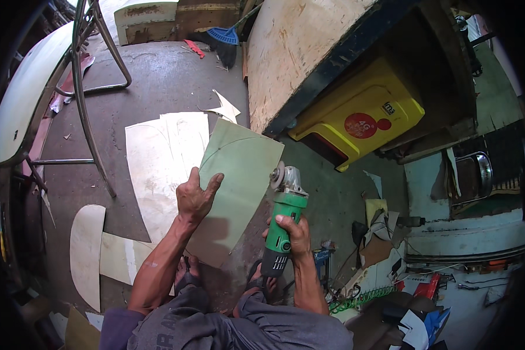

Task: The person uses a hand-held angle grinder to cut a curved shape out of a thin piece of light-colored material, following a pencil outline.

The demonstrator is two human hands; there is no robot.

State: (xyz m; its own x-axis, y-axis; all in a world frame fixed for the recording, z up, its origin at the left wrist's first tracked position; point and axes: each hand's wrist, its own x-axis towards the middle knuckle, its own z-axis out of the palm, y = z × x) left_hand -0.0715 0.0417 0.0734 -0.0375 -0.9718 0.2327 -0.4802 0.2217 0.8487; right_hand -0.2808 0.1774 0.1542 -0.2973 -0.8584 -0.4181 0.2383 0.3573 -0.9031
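My right hand (pixel 293 230) is wrapped round the body of a green angle grinder (pixel 287 219), held upright with its disc end away from me. The grinder's disc (pixel 278 174) is near the right edge of a greenish-grey sheet (pixel 242 166) on the floor. A thin curved line is drawn across that sheet's far part. Over the sheet's left edge is my left hand (pixel 197 195), thumb and finger apart, holding nothing; whether it touches the sheet I cannot tell. Several pale cut sheets (pixel 151 157) lie overlapping to the left, with a pointed offcut (pixel 226 109) just beyond.
A folding chair (pixel 81 93) stands at the left. More cut pieces (pixel 87 254) lie near my left arm. At the right, a wooden bench (pixel 309 46) overhangs a yellow plastic bin (pixel 367 111). A green coiled hose (pixel 364 298) and scraps clutter the near right. A blue broom (pixel 223 36) rests far off.
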